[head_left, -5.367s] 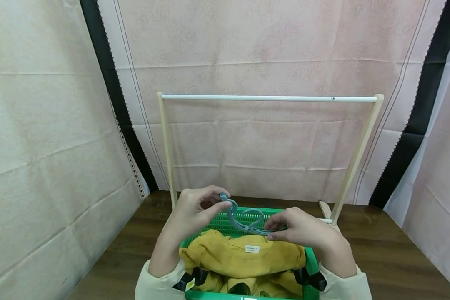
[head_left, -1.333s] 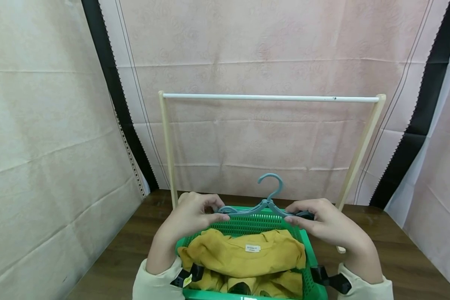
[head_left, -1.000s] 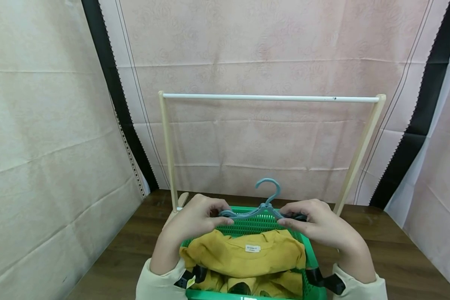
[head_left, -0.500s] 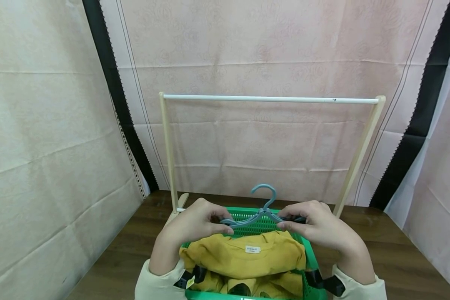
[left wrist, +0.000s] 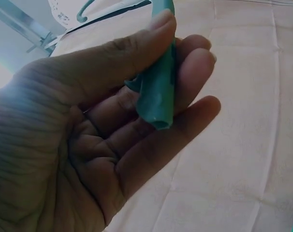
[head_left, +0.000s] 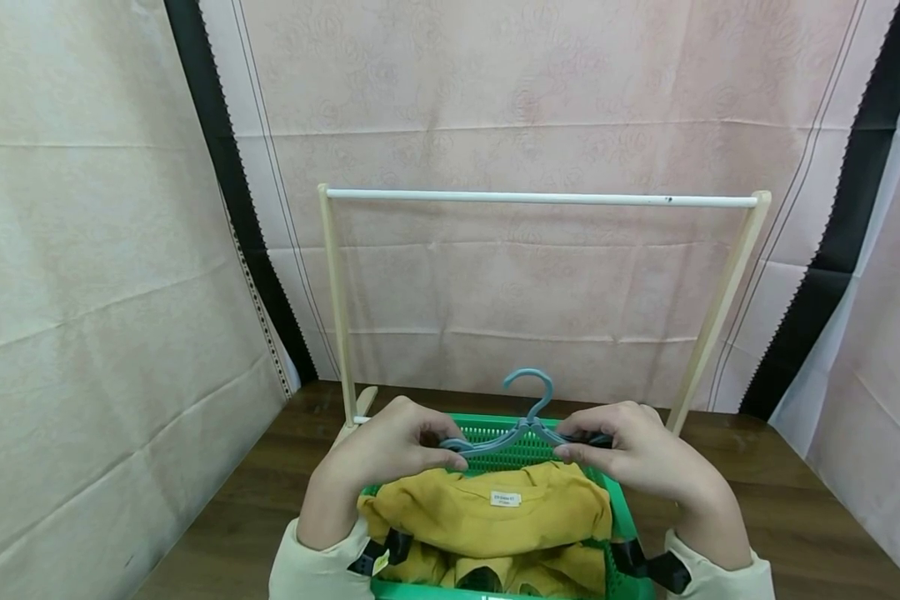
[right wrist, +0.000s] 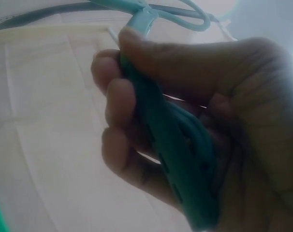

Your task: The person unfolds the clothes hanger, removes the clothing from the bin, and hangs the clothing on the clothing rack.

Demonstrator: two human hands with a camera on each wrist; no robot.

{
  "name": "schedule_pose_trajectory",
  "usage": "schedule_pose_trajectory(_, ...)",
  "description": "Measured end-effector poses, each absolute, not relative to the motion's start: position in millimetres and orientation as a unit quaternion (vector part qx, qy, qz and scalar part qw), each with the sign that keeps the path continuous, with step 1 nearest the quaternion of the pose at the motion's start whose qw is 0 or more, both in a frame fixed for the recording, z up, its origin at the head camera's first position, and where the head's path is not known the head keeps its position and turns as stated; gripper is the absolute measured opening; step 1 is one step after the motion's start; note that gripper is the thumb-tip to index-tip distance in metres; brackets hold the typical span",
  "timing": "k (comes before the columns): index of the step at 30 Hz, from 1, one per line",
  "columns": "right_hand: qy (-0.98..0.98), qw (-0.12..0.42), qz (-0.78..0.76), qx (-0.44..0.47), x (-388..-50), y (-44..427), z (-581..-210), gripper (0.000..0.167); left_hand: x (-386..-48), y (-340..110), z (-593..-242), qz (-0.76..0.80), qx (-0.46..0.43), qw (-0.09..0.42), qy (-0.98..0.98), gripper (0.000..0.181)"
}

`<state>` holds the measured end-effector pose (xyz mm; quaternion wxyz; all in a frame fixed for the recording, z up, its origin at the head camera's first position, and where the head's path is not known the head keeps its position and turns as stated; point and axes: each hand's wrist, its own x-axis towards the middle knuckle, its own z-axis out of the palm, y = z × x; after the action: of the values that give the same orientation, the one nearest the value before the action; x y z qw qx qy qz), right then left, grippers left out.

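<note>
A blue-green hanger [head_left: 528,423] is held level above the basket's far part, its hook pointing up. The left hand [head_left: 393,442] pinches one arm end between thumb and fingers; in the left wrist view that hand [left wrist: 112,96] has the hanger's end [left wrist: 158,94] sticking out past the thumb. Thumb and fingers of the right hand [head_left: 633,446] grip the other arm. In the right wrist view the hand [right wrist: 185,96] is wrapped around the hanger arm [right wrist: 170,145]. Below lies a yellow garment [head_left: 487,521] with a white label [head_left: 506,498], inside a green basket [head_left: 626,508].
Behind the basket stands a rack with a white horizontal bar [head_left: 540,198] and cream side posts [head_left: 720,308]. The brown wooden table [head_left: 232,508] extends to both sides. Pale cloth [head_left: 495,292] hangs behind, with black strips [head_left: 232,192] at its edges.
Since the earliest frame the hanger has turned hook up and the right hand has moved right along it. Over the last second both hands and the hanger have come slightly lower; the garment lies still.
</note>
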<state>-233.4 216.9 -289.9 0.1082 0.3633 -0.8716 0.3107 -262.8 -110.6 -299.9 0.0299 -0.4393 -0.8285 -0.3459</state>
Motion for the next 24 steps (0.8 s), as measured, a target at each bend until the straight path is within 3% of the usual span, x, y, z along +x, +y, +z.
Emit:
schedule_pose_trajectory(11, -0.904, 0.129, 0.259, 0.315, -231.0, 207.8, -288.1, 0.006, -262.9, -103.0, -301.3, -0.334, -0.434, 0.025, -0.837, 0.007)
schedule_pose_trajectory(18, -0.827, 0.093, 0.353, 0.428, -238.3, 201.8, -291.7, 0.009, -263.2, -100.0, -301.5, -0.313, -0.433, 0.031, -0.845, 0.01)
schedule_pose_trajectory(24, -0.826, 0.094, 0.353, 0.429, -239.3, 202.3, -291.8, 0.009, -263.0, -100.2, -301.6, -0.318, -0.425, 0.034, -0.847, 0.01)
